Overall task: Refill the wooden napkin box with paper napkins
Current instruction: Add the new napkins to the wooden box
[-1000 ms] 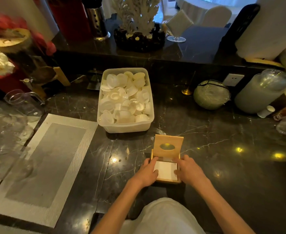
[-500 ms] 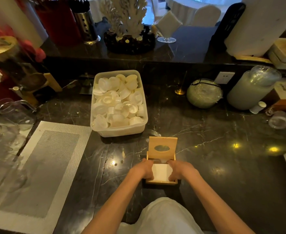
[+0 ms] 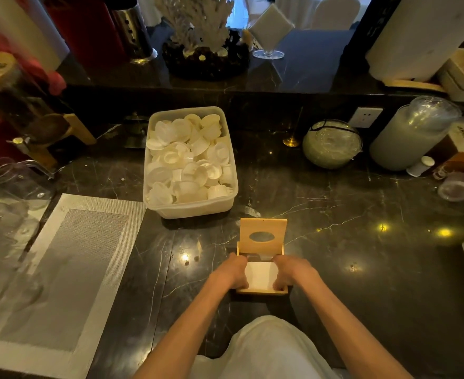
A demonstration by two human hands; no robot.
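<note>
A small wooden napkin box [image 3: 261,291] sits on the dark marble counter near its front edge. Its lid [image 3: 263,236], with an oval slot, stands upright at the far side. A white stack of paper napkins [image 3: 260,276] lies inside the box. My left hand [image 3: 232,272] is at the left side of the stack and my right hand [image 3: 289,272] at the right side, fingers curled down into the box against the napkins. The fingertips are hidden inside the box.
A plastic tub [image 3: 189,207] with several white dishes stands just behind the box to the left. A woven placemat [image 3: 61,269] lies at left, glassware [image 3: 6,214] beyond it. A round jar [image 3: 332,143], a tall jar [image 3: 408,135] and a small cup [image 3: 455,186] stand at right.
Both hands have moved in from the outside of the box and curled down into it, along the two sides of the napkin stack. The view has shifted slightly.
</note>
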